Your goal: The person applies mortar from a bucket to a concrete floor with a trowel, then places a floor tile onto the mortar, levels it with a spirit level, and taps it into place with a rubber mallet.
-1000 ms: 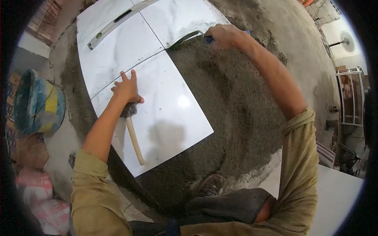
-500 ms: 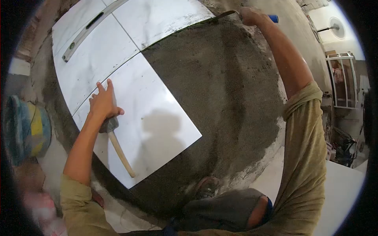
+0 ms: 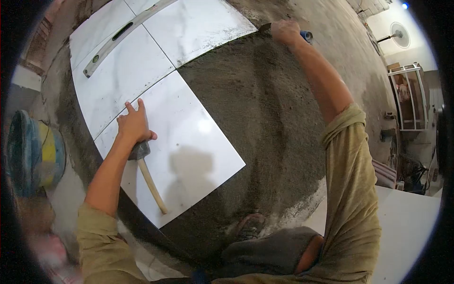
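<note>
My left hand [image 3: 134,125] leans with fingers spread on a white marbled tile [image 3: 198,128], near its seam with the tile behind. A mallet [image 3: 152,187] with a dark head and a wooden handle lies on this tile, its head partly under my left wrist. Out at the far side, my right hand [image 3: 285,32] grips a trowel [image 3: 307,36] with a blue handle end. Its dark blade, mostly hidden, is by the corner of the back right tile [image 3: 203,28]. Grey mortar [image 3: 255,104] spreads beside the tiles.
A spirit level [image 3: 125,31] lies across the back tiles. At the left stands a blue bucket [image 3: 28,151] with a yellow band. My shoe [image 3: 250,226] is on the mortar's near edge. A white fan [image 3: 400,35] and a white-framed rack [image 3: 407,97] stand at the far right.
My right hand has drawn left and slightly down with the trowel, along the back tile's edge. My left hand stays on the tile. The whole view has shifted a little.
</note>
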### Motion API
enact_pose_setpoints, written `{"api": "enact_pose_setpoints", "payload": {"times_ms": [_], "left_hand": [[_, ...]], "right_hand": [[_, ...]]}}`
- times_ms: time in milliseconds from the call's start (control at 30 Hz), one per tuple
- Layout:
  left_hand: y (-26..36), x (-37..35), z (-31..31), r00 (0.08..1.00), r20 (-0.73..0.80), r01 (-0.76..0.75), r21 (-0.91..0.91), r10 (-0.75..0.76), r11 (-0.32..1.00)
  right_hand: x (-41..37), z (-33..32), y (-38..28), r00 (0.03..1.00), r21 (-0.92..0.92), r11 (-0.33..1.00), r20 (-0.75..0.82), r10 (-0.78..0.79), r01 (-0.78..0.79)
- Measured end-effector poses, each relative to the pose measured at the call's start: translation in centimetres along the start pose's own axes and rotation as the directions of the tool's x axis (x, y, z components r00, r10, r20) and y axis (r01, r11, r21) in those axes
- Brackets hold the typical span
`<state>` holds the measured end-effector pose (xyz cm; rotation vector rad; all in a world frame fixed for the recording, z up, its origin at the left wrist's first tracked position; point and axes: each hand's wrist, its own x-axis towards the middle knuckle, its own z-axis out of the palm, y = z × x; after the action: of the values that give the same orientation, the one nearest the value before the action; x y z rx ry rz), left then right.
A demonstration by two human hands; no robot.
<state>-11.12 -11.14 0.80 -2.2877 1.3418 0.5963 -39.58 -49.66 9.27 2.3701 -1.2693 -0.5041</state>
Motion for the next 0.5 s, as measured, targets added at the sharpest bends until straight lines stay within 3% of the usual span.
{"api": "enact_pose_setpoints", "payload": {"times_ms": [133,200,333,400,433,500], "left_hand": [[-0.1,0.2,0.1,1.000,0.012,0.005,0.011,-0.005,1.000],[-0.1,0.4,0.1,1.000,0.021,-0.002,0.044,0.001,0.999],[-0.5,0.4,0.6,0.999,-0.027,-0.016,0.035,0.017,0.999],[-0.7,-0.1,0.2,0.999,-0.021,-0.036,-0.011,0.035,0.999],[-0.7,0.1,0.2,0.999,-0.027,-0.033,-0.007,0.033,0.999],[-0.8,0.6,1.1,0.998,-0.044,-0.035,0.009,0.035,0.999]], "right_hand": [[-1.2,-1.8,-3.9,0.995,-0.085,0.992,-0.005,-0.095,0.094],[-3.6,-3.6,-6.6,0.980,-0.121,0.977,0.109,-0.165,0.178],[-7.9,-4.8,-8.4,0.966,-0.136,0.959,0.107,-0.236,0.250],[-9.4,-4.4,-7.4,0.962,0.086,0.960,0.051,-0.270,0.265],[-10.9,-4.8,-6.0,0.973,0.185,0.956,-0.055,-0.223,0.229],[-11.4,-5.8,-4.0,0.974,0.234,0.946,-0.023,-0.226,0.226]]}}
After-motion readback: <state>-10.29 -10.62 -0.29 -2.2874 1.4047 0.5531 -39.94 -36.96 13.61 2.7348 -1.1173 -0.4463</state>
